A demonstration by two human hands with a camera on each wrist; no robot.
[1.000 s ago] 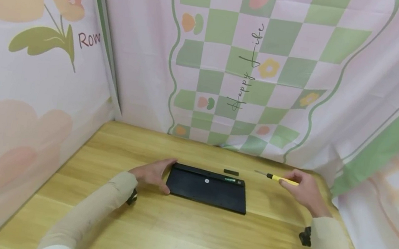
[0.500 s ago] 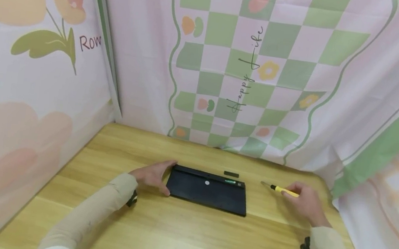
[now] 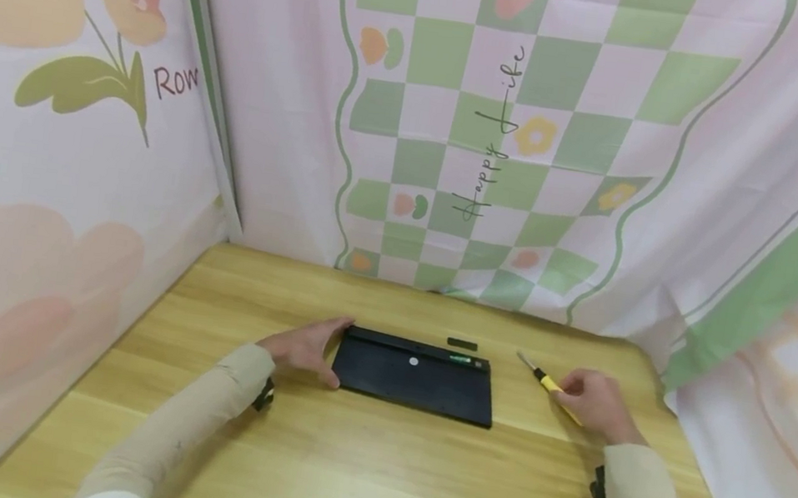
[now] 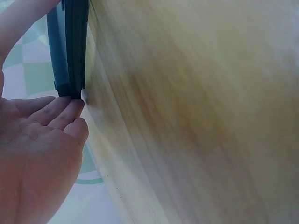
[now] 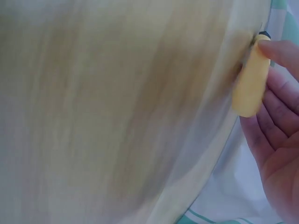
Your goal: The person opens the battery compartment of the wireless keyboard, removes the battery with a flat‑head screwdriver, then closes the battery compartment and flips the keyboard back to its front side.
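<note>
Here on the counter, the flat black device lies with its left end gripped by the left hand, thumb at the near corner, fingers at the far one! Off to its right, the right hand pinches a yellow-handled screwdriver, shaft angled away to the left. A green piece shows in the device's slot; just behind lies a small black strip.
</note>
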